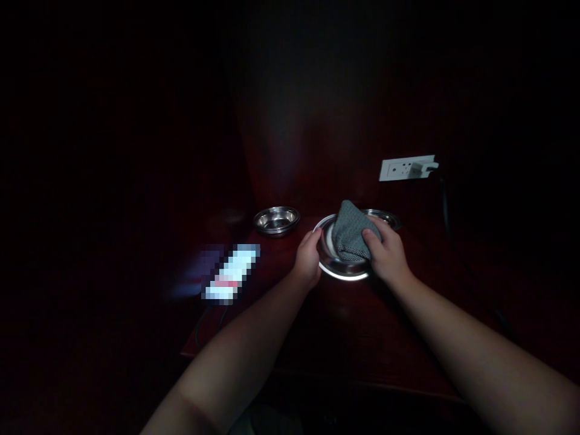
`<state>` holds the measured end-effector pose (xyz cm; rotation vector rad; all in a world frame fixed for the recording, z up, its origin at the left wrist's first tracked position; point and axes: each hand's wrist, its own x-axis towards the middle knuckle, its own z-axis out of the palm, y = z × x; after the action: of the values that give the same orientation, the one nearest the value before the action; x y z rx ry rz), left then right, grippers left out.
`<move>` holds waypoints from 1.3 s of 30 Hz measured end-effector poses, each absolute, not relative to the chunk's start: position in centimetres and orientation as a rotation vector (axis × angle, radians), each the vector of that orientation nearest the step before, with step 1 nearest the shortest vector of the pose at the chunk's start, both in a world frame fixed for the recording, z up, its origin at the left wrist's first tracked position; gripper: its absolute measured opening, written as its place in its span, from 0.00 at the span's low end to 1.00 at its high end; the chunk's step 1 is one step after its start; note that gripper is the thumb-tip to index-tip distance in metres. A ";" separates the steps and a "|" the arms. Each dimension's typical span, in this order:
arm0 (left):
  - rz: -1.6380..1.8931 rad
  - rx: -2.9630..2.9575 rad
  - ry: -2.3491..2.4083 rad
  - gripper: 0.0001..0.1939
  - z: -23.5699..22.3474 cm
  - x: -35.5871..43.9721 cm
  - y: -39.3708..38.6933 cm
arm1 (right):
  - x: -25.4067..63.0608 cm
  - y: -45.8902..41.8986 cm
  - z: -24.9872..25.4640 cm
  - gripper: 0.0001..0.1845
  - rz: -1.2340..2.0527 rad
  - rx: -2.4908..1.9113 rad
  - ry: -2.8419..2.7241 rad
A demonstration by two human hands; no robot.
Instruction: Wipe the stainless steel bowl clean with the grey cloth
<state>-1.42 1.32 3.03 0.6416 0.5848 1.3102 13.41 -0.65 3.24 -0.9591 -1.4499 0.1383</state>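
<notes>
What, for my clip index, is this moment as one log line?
left hand: grips metal dish; right hand: holds gray cloth against dish; back left: metal bowl; wall: outlet

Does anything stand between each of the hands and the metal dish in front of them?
Yes, at the right hand: the grey cloth lies between its thumb and the inside of the metal dish. Its hidden fingers I cannot judge. Nothing visible stands between the left hand and the metal dish.
</notes>
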 end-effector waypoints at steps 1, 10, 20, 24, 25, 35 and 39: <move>1.317 0.641 0.576 0.11 3.0 -1.4 1.3 | 13.4 -0.7 3.2 0.18 0.135 -0.962 -1.449; 1.341 0.628 0.591 0.11 3.2 -1.4 1.2 | 13.4 -0.6 3.2 0.19 0.165 -0.958 -1.444; 1.321 0.678 0.607 0.12 3.0 -1.5 1.2 | 13.3 -0.8 3.3 0.18 0.129 -0.972 -1.461; 1.326 0.674 0.597 0.11 3.1 -1.5 1.4 | 13.3 -0.9 3.5 0.18 0.100 -0.954 -1.473; 1.324 0.677 0.593 0.11 3.1 -1.5 1.4 | 13.3 -1.0 3.6 0.18 0.089 -0.949 -1.481; 1.333 0.696 0.637 0.08 3.5 -1.8 1.2 | 13.6 -0.9 3.6 0.18 0.132 -0.879 -1.567; 1.300 0.691 0.606 0.08 3.8 -2.1 1.0 | 13.5 -0.6 3.3 0.19 0.169 -0.920 -1.508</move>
<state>-2.07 0.97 3.76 0.6914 0.6058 1.3003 13.53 -0.63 3.32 -0.9203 -1.5077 0.1689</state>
